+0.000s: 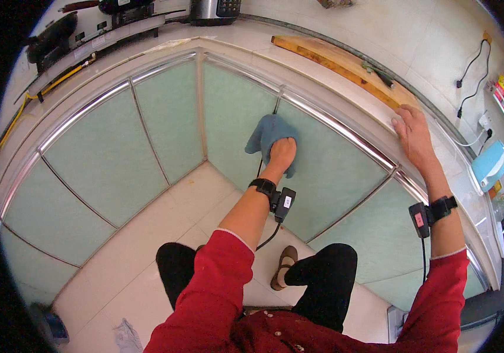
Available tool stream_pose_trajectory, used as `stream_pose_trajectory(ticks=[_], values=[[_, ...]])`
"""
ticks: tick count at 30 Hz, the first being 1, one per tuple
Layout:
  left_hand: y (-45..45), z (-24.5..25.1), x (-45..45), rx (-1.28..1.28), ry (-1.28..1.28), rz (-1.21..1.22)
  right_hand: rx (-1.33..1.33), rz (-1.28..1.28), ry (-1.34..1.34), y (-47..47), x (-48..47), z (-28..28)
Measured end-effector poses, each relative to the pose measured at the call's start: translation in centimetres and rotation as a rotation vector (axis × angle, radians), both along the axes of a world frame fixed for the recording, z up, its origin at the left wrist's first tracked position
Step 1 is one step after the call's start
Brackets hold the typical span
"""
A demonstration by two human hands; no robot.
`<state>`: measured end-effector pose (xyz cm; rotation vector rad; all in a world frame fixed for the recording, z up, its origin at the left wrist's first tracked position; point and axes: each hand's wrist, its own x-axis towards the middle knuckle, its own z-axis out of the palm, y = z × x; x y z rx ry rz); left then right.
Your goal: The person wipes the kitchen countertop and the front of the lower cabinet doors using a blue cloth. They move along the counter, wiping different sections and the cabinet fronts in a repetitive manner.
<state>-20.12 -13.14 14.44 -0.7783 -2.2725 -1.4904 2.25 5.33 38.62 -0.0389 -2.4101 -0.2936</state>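
My left hand (283, 153) holds a blue cloth (263, 130) against a pale green cabinet door (322, 176), near the seam between two doors. The cloth hangs around the fingers, and part of the fingers is hidden in it. Over at the right, my right hand (413, 132) rests on the countertop edge, with its fingertips at the near end of a thick wooden cutting board (340, 66). Both wrists wear black straps with small devices and cables.
A gas stove (102, 42) with a yellow hose stands at the upper left, beside an electric cooker (215, 11). A light blue item (491, 165) lies on the right counter. A crumpled plastic bag (127, 337) is on the tiled floor.
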Motion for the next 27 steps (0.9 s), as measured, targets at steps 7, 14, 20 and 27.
stream_pose_trajectory(ticks=[7, 14, 20, 27], values=[[0.5, -2.2, -2.5, 0.17, -0.05, 0.202, -0.038, -0.103, -0.047, -0.4, 0.9, 0.2], [2.4, -1.9, -5.4, -0.11, 0.448, 0.348, -0.185, -0.175, -0.125, -1.9, 1.5, 1.0], [1.9, 2.2, -4.7, -0.162, 0.296, 0.19, -0.19, -0.149, -0.139, -2.4, 1.5, 1.6], [-1.5, 5.3, -4.0, -0.281, 0.137, 0.067, -0.152, -0.101, -0.076, -1.4, 1.8, 1.1]])
